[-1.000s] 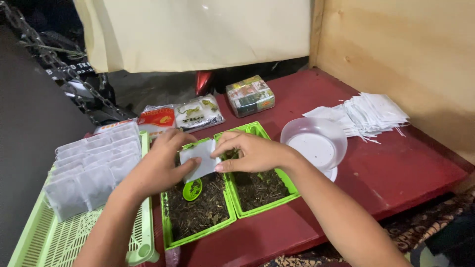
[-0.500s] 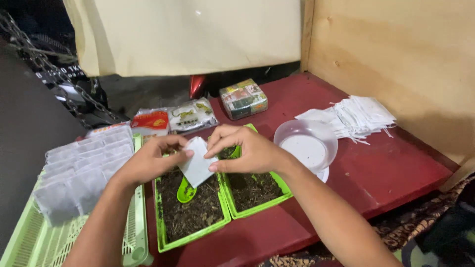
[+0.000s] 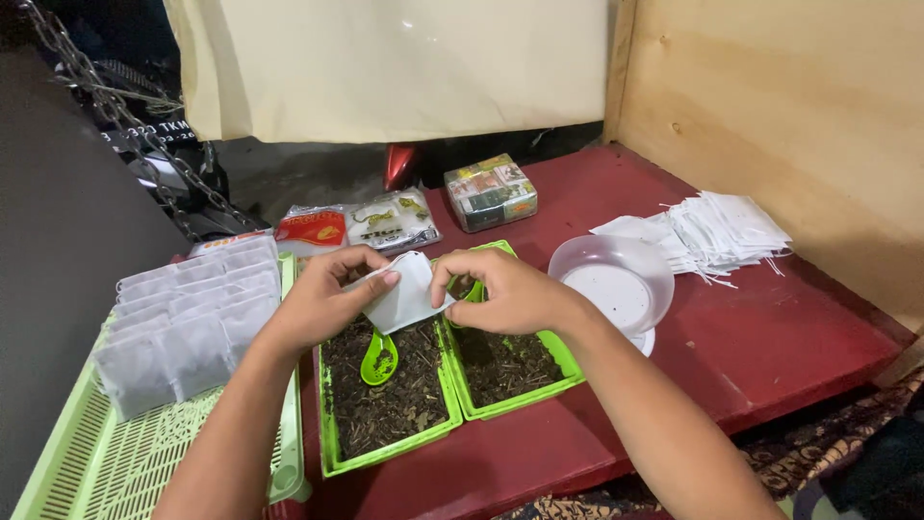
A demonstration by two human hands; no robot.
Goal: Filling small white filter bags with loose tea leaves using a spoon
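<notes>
White sachet [image 3: 404,294] between both hands (over tea trays [image 3: 390,404])

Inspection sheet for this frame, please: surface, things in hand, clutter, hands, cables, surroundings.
Surface: red table, bare at the right.
Things in hand: small white filter bag held over two green trays of dark loose leaves; green scoop lies in the left tray.
Clutter: green basket with filled bags; stack of empty bags; clear bowl; packets; small box.
Hands: left hand and right hand both pinch the bag.
Cables: nothing seen; a chain hangs at the left.
Surroundings: wooden panel, cream cloth.
</notes>
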